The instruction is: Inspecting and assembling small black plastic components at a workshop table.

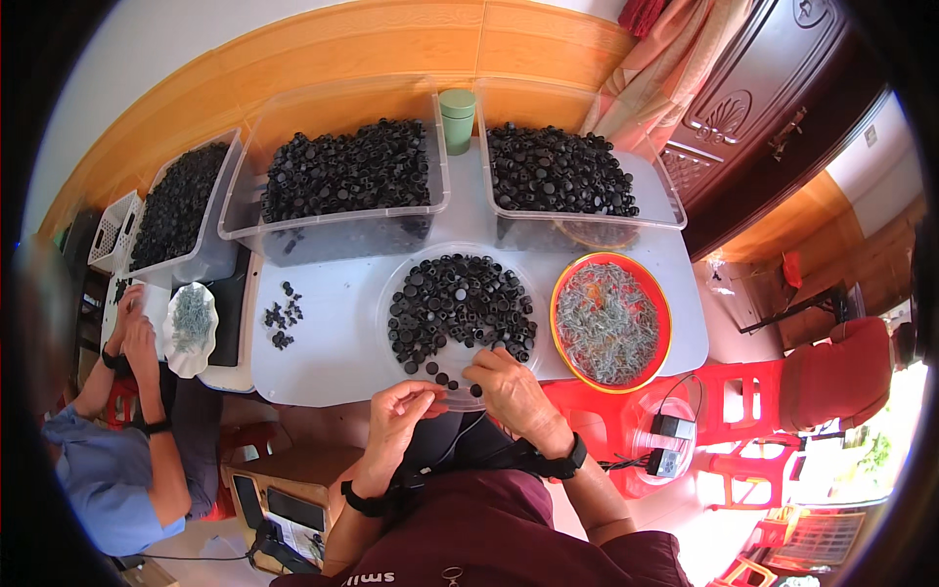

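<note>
Both my hands are over the near rim of a round clear tray (pixel 384 338) heaped with small round black plastic caps (pixel 460 293). My left hand (pixel 399 421) has its thumb and fingertips pinched together; anything between them is too small to make out. To its right, my right hand (pixel 518 396) has its fingers bent and drawn together over the tray's near part. What its fingertips hold is hidden. A few loose black caps (pixel 442 379) lie in the tray between the two hands. One more cap (pixel 476 390) shows just below my right fingers.
A red, yellow-rimmed bowl of screw-like metal pieces (pixel 606 323) stands right. Behind are clear bins of black parts (pixel 347 176) (pixel 558 171) and a green canister (pixel 457 122). Small black pieces (pixel 284 315) lie left. A co-worker (pixel 112 470) sits far left beside a white dish (pixel 192 333).
</note>
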Available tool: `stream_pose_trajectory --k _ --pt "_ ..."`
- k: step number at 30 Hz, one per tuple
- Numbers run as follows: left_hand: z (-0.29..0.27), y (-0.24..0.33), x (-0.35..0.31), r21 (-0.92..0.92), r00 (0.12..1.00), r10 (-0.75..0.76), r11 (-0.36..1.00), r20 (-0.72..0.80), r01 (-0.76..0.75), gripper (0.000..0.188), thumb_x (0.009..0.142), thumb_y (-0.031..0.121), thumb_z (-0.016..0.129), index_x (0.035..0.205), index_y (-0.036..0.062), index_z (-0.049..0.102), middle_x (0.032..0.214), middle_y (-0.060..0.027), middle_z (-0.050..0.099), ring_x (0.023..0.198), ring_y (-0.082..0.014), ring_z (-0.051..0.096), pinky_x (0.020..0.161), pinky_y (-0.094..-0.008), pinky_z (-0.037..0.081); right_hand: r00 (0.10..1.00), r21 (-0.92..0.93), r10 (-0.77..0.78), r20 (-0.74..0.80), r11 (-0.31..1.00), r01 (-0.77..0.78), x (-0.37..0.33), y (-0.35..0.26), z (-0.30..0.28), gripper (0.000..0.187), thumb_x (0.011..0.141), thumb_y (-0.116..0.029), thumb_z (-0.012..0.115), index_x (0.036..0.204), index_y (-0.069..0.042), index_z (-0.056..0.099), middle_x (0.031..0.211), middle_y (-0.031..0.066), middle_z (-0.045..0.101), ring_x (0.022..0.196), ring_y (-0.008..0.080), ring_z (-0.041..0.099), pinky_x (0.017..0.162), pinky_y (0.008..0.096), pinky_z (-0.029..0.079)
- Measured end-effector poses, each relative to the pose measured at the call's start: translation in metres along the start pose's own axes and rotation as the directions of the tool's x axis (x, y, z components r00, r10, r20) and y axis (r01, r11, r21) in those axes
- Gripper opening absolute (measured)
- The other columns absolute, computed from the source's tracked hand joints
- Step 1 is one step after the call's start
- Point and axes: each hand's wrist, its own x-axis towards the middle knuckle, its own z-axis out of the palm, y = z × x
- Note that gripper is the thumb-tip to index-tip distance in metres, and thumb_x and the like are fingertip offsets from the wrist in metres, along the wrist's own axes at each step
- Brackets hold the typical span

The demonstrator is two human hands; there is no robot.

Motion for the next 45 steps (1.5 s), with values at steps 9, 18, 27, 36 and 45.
stream_pose_trajectory --k 9,18,27,36,45 --pt "0.005 0.002 -0.001 0.026 0.999 0.028 0.999 -0.017 -0.028 0.021 0.088 0.012 0.057 0.098 -0.005 0.062 0.089 -0.0122 0.065 0.076 -0.0174 0.064 0.071 -0.0263 0.052 0.993 0.001 -0.109 0.055 0.994 0.109 0.0 0.003 0.002 0.014 0.064 0.004 0.056 0.077 -0.002 0.055 0.081 0.0101 0.05 0.081 0.0291 0.052 0.069 0.0362 0.047" --pt "0.016 0.014 -0.001 -0.115 1.0 -0.016 0.993 0.006 0.017 0.02 0.09 0.012 0.054 0.103 -0.0017 0.06 0.092 -0.0111 0.065 0.078 -0.0165 0.064 0.07 -0.0262 0.052 0.973 0.384 0.102 -0.208 0.923 -0.015 -0.002 -0.034 -0.014 0.041 0.07 0.005 0.065 0.108 -0.006 0.059 0.089 0.0078 0.061 0.077 0.0248 0.058 0.063 0.0329 0.05" --pt "0.01 0.001 0.006 -0.428 0.983 -0.075 0.893 0.166 0.14 0.017 0.085 0.003 0.059 0.102 0.0005 0.061 0.092 -0.011 0.066 0.079 -0.0142 0.064 0.071 -0.0244 0.053 0.941 0.258 0.071 -0.331 0.966 0.018 -0.016 -0.033 -0.018 0.038 0.069 0.0 0.066 0.105 -0.005 0.06 0.087 0.0104 0.061 0.08 0.0273 0.058 0.069 0.0361 0.049" --pt "0.003 0.0 0.002 -0.344 0.994 -0.077 0.934 0.071 0.097 0.015 0.084 0.006 0.061 0.099 0.0027 0.063 0.09 -0.0119 0.066 0.074 -0.0141 0.064 0.069 -0.0243 0.052 0.711 -0.027 0.396 -0.581 0.864 -0.503 -0.044 0.088 -0.075 0.016 0.069 0.001 0.065 0.084 -0.003 0.062 0.076 0.0129 0.056 0.073 0.0306 0.057 0.064 0.0381 0.045" --pt "0.002 -0.001 0.002 -0.344 0.993 -0.102 0.931 0.064 0.118 0.016 0.085 0.007 0.06 0.1 0.0022 0.063 0.09 -0.0119 0.066 0.073 -0.014 0.064 0.069 -0.025 0.052 0.779 -0.051 0.398 -0.484 0.876 -0.479 -0.046 0.103 -0.072 0.014 0.069 0.003 0.061 0.082 -0.001 0.062 0.075 0.0149 0.058 0.068 0.0322 0.058 0.062 0.0379 0.046"
